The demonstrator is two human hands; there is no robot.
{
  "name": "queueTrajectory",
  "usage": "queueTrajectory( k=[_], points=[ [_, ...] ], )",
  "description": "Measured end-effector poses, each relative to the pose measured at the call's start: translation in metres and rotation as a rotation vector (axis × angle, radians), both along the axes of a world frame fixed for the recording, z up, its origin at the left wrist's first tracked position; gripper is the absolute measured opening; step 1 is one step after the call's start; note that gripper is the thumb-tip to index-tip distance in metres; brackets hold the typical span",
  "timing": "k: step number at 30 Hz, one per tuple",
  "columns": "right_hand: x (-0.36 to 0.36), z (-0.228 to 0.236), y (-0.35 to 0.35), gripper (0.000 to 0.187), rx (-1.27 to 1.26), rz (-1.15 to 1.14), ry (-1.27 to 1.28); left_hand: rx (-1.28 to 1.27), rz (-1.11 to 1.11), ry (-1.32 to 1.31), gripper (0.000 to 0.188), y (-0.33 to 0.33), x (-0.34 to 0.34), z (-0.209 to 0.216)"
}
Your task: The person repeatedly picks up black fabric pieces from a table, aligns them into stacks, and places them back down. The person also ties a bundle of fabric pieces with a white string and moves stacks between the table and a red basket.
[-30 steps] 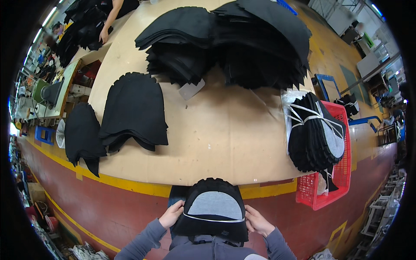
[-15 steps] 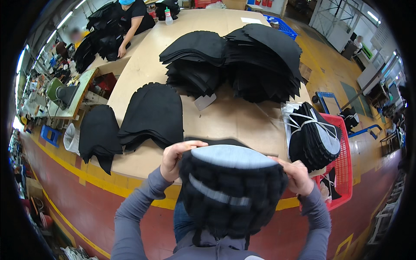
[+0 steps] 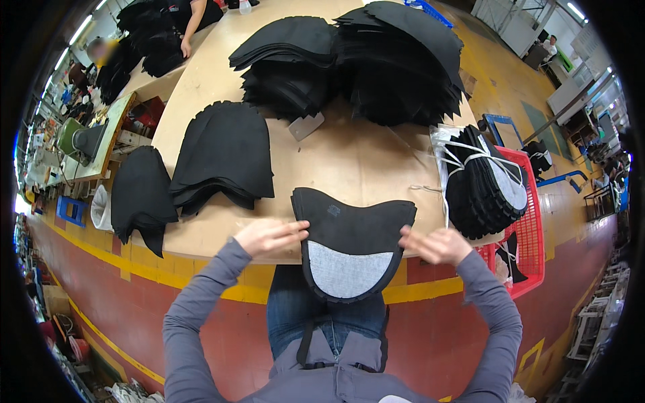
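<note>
A black, rounded cut piece [image 3: 356, 225], apparently the top of a stack, lies flat at the table's near edge. Its curved end overhangs that edge and bears a pale grey half-moon patch [image 3: 349, 274]. My left hand [image 3: 272, 236] is at its left side, fingers stretched out, fingertips at the border. On the opposite side my right hand [image 3: 435, 246] is held likewise, fingers extended and slightly blurred. Neither hand is closed around the piece. Any layers beneath the top one are hidden.
Black cut pieces lie in stacks at left [image 3: 222, 154], far left [image 3: 142, 191] and the back [image 3: 403, 67]. A string-tied bundle [image 3: 480, 181] sits at right by a red basket [image 3: 534, 235]. A tag [image 3: 307, 126] lies mid-table. Another person's arm [image 3: 195, 23] reaches in at upper left.
The black stack was gripped at both ends and tilted, its layered edges facing me. Now it lies flat on the table, and my hands have opened out along its sides.
</note>
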State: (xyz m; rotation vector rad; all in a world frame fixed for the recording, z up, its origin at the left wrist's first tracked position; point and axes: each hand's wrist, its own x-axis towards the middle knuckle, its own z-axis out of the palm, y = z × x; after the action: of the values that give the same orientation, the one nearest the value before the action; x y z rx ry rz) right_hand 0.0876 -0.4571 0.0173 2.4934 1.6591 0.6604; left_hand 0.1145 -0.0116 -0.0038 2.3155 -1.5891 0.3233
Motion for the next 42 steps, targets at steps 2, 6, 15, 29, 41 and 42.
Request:
queueTrajectory(
  k=[2, 6, 15, 29, 41, 42],
  points=[
    [0.001, -0.015, -0.039, 0.016, -0.074, -0.285, 0.170, 0.049, 0.087, 0.130, 0.033, 0.022, 0.003, 0.001],
    [-0.005, 0.023, -0.046, 0.030, 0.160, -0.792, 0.916, -0.310, 0.450, 0.942, 0.039, 0.066, 0.002, -0.016],
    [0.031, 0.113, 0.177, 0.032, 0.453, -0.426, 1.285, -0.662, 0.146, 1.021, 0.033, -0.115, -0.004, -0.004],
    [0.022, 0.041, 0.226, 0.017, 0.578, -0.188, 1.201, -1.076, 0.505, 1.371, 0.025, -0.026, -0.005, 0.009],
    [0.021, 0.035, 0.206, 0.013, 0.637, -0.303, 0.776, -1.118, 0.809, 1.250, 0.017, -0.043, -0.035, -0.018],
    [0.023, 0.044, 0.209, 0.012, 0.615, -0.325, 0.756, -1.148, 0.804, 1.235, 0.018, -0.040, -0.036, -0.018]
  ],
)
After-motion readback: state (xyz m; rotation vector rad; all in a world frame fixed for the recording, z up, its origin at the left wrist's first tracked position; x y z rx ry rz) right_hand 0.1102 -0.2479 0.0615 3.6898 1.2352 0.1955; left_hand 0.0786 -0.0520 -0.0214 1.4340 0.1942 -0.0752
